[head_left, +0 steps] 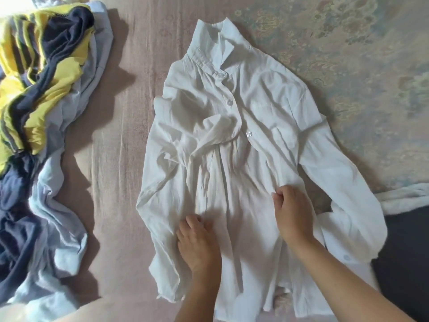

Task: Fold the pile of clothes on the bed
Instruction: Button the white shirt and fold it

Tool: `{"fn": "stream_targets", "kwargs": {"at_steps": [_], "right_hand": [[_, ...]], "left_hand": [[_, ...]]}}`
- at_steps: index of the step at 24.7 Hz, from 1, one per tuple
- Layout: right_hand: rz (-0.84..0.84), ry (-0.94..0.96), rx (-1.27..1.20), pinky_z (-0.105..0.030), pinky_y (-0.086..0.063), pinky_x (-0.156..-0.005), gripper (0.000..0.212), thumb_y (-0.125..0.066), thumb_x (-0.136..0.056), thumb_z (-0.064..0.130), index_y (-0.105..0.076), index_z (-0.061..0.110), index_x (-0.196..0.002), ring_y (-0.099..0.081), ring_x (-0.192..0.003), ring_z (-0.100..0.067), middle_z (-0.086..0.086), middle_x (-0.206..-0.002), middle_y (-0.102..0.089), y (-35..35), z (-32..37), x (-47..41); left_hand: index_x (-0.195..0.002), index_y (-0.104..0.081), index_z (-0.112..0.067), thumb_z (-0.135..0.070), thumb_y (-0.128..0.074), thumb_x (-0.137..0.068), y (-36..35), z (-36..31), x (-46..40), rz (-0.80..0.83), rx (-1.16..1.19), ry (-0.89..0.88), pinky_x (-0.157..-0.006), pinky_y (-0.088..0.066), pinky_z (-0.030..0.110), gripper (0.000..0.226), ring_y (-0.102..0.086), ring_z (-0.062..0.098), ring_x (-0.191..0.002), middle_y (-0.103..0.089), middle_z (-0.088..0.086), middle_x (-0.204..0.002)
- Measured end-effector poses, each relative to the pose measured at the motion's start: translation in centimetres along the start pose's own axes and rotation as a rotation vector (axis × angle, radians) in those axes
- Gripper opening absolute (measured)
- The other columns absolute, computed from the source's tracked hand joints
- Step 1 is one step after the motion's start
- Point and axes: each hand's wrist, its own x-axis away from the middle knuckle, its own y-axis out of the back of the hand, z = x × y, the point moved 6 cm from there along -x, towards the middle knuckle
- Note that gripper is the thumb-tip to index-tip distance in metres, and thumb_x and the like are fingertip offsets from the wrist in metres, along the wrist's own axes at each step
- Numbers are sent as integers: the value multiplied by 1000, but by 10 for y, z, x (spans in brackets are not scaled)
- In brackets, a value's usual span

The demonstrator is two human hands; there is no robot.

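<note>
At the middle of the bed (120, 126) a white shirt (232, 140) lies front up and buttoned, its collar toward 12 o'clock and its hem toward 6 o'clock, so the long axis runs straight away from the person. Both hands sit on its lower half. The left hand (197, 242) rests on the cloth at about 7 o'clock of the shirt's centre, fingers fairly straight and pressing down. The right hand (293, 216), at about 5 o'clock, pinches a ridge of fabric between curled fingers and thumb. One sleeve (343, 205) trails out toward 4 o'clock, nearer the right hand, which seems better placed to bring it in. The unfolded pile (41, 108) waits well apart at 9 o'clock.
</note>
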Motion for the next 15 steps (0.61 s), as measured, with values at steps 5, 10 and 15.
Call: {"fn": "stream_targets", "kwargs": {"at_steps": [5, 10, 15], "right_hand": [[37, -149, -339, -32, -38, -67, 15, -58, -91, 19, -49, 10, -83, -54, -80, -27, -5, -82, -53, 8, -16, 12], [388, -130, -34, -37, -44, -71, 24, -62, -89, 29, -47, 11, -88, -56, -82, -28, -7, -85, -56, -14, -36, 41], [230, -123, -264, -36, -41, -63, 27, -55, -94, 18, -42, 12, -71, -54, -74, -26, -7, -76, -52, 2, -58, 82]], "left_hand": [[-92, -58, 2, -9, -75, -78, 28, 6, 12, -162, 86, -196, -65, -44, 38, 24, -59, 39, -79, -58, 20, -95], [-104, -51, -3, -17, -51, -96, -8, 30, 37, 183, 139, -14, -64, -45, 38, 16, -60, 32, -88, -59, 12, -100], [-79, -58, -3, -22, -64, -89, 29, 62, 80, -98, 237, -76, -57, -46, 40, 22, -61, 32, -70, -63, 9, -73]]}}
